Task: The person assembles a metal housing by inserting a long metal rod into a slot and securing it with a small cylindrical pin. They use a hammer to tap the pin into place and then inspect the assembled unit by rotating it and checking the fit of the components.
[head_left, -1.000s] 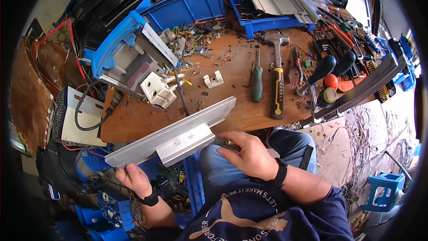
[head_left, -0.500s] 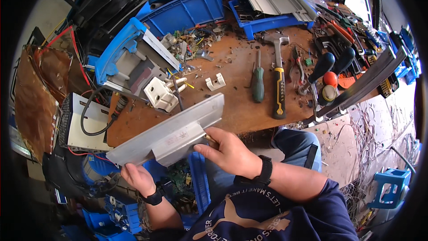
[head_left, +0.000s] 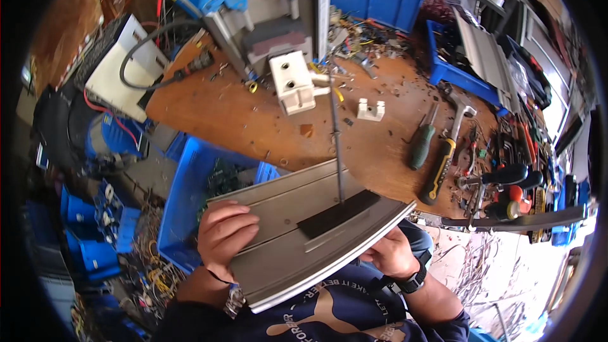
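Observation:
A grey metal panel [head_left: 278,212], grooved along its length, is tilted before my body, its broad face turned up. My left hand [head_left: 225,234] is closed around its left edge, fingers curled over the top. Under the right end, my right hand [head_left: 394,253] grips the near edge, with its fingertips partly hidden. A black strip [head_left: 342,213] lies on the panel's face. A thin dark rod or cable [head_left: 335,139] runs from the workbench to this strip; whether it is attached I cannot tell. Beyond stand a white block with two holes [head_left: 292,82] and a small white bracket [head_left: 370,110].
On the wooden bench [head_left: 240,123] lie a green-handled screwdriver [head_left: 422,142] and a hammer [head_left: 445,152]. A blue-topped metal housing [head_left: 266,0] stands at the back. Below left is a blue crate [head_left: 177,215] with circuit boards. Several tools crowd the right.
The panel has been turned over, now showing its grooved face and black strip. My left hand has shifted from beneath its corner to its left edge. The view has swung left.

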A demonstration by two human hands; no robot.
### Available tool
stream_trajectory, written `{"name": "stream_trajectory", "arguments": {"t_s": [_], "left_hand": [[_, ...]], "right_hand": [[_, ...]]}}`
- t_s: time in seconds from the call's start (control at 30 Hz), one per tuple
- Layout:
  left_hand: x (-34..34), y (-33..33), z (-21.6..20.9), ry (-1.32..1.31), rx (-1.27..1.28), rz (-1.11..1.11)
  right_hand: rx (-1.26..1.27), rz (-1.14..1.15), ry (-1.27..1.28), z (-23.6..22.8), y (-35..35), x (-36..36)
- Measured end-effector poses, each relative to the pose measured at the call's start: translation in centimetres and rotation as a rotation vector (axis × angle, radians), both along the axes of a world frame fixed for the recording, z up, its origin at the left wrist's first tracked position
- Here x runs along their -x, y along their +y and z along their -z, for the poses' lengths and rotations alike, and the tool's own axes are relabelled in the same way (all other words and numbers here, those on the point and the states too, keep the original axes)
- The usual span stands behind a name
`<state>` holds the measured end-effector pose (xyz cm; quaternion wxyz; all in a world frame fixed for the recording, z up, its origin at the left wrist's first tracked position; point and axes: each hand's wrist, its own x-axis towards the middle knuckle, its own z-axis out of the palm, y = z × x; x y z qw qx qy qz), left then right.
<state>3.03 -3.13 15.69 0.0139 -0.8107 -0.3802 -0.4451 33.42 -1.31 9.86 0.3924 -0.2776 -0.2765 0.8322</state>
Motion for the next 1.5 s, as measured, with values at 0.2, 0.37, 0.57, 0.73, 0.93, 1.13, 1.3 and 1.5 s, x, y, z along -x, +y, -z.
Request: {"name": "stream_trajectory", "arguments": {"t_s": [0.2,0.37,0.57,0.73,0.93,1.13,1.3,1.5], "left_hand": [[-0.5,-0.3,-0.3,0.047,-0.039,0.008],[-0.3,0.0,-0.4,0.061,-0.031,0.075],[-1.5,1.3,-3.8,0.189,0.177,0.162],[-2.3,2.3,-6.0,0.230,0.254,0.214],[-2.4,6.4,-11.1,0.485,0.569,0.443],[-4.7,10.6,-13.5,0.386,1.154,0.666],[-5.3,11.7,-14.6,0.450,1.152,0.597],[-5.9,11.8,-15.3,0.441,1.219,0.573]], "right_hand": [[-0.833,0.025,-0.637,1.0,-0.1,-1.2],[-1.348,0.148,-0.846,0.4,0.9,-0.9],[-1.224,0.096,-0.974,-0.2,1.5,-1.7],[-1.139,0.090,-1.026,1.3,1.3,-2.5],[-0.271,0.127,-0.485,-2.0,2.7,-0.9],[0.229,0.152,-0.008,-3.5,4.0,-1.3],[0.269,0.132,0.052,-3.5,4.6,-1.5],[0.297,0.123,0.117,-3.1,4.5,-1.8]]}}
